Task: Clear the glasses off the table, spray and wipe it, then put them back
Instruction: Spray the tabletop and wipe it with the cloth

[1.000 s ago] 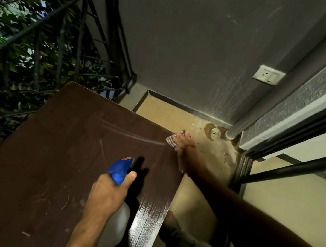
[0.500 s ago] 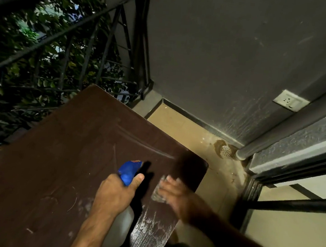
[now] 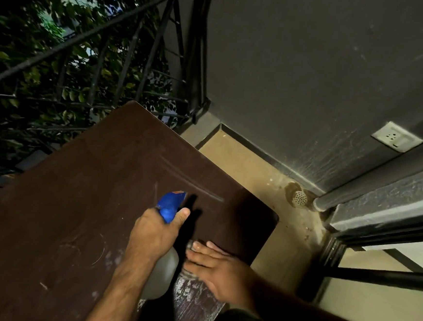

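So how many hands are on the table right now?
2. The left hand holds a spray bottle over the table; the right hand presses flat near its right edge, on something mostly hidden.

The left hand (image 3: 152, 234) holds a spray bottle (image 3: 162, 270) above the table (image 3: 75, 200), just left of the right hand (image 3: 216, 268) lying flat near the table's right edge. A railing (image 3: 127, 60) stands behind the table, and a floor drain (image 3: 299, 199) sits right of it by the wall (image 3: 301, 66).
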`<state>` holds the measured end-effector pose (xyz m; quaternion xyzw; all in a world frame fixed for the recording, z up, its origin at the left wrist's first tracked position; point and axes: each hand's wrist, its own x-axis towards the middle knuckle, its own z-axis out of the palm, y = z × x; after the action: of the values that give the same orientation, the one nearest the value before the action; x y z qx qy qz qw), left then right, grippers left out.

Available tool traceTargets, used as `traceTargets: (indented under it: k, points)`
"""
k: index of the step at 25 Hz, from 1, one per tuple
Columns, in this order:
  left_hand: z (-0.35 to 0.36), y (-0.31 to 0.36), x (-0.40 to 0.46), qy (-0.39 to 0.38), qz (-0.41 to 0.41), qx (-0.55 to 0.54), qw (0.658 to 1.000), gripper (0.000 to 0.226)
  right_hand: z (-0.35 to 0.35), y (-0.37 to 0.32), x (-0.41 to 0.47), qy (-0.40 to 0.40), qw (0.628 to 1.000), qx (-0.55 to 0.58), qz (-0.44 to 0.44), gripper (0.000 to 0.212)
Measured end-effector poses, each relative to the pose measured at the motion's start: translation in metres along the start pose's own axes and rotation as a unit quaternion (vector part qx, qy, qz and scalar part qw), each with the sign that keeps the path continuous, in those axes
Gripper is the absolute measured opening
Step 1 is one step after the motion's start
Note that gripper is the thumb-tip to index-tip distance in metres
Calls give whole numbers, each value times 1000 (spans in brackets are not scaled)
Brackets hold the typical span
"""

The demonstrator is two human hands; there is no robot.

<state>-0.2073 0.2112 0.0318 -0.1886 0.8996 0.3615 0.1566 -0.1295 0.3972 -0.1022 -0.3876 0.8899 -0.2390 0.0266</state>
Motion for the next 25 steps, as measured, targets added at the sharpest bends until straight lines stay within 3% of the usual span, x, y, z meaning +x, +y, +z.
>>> traceTargets:
  k: [2, 4, 6, 8, 10, 13, 15, 17, 19, 23, 25]
  points:
    - [1, -1, 3, 1, 1, 2, 1000, 49, -7, 20, 19, -7, 1000, -9, 7, 48]
    - [-1, -3, 3, 8, -3, 7, 1000, 50, -20, 56, 47, 40, 990, -6, 135, 50]
    - [-2, -5, 2, 12, -11, 12, 1000, 50, -37, 88, 72, 97, 957, 1, 273, 50]
    - [-3, -8, 1, 11, -17, 13, 1000, 51, -42, 95, 81, 132, 939, 3, 317, 47]
    - [-3, -11, 1, 13, -25, 7, 1000, 52, -34, 75, 72, 110, 956, -11, 272, 50]
    - [-5, -17, 8, 18, -31, 3, 999, 55, -9, 14, 32, 25, 996, 16, 89, 55]
    - [-8, -20, 13, 18, -36, 1, 999, 56, 8, -19, 5, -36, 999, -15, -16, 56]
    - [-10, -25, 18, 25, -45, 4, 999, 55, 13, -24, -3, -67, 996, -23, -61, 52]
    - [-14, -30, 20, 32, -53, 5, 998, 54, 6, -4, 15, -58, 997, 6, -42, 51]
    - [-23, -39, 18, 50, -65, -3, 997, 54, -14, 56, 107, 51, 985, 35, 161, 47]
    - [-28, -40, 17, 58, -70, -3, 996, 53, -26, 79, 157, 61, 970, 27, 235, 46]
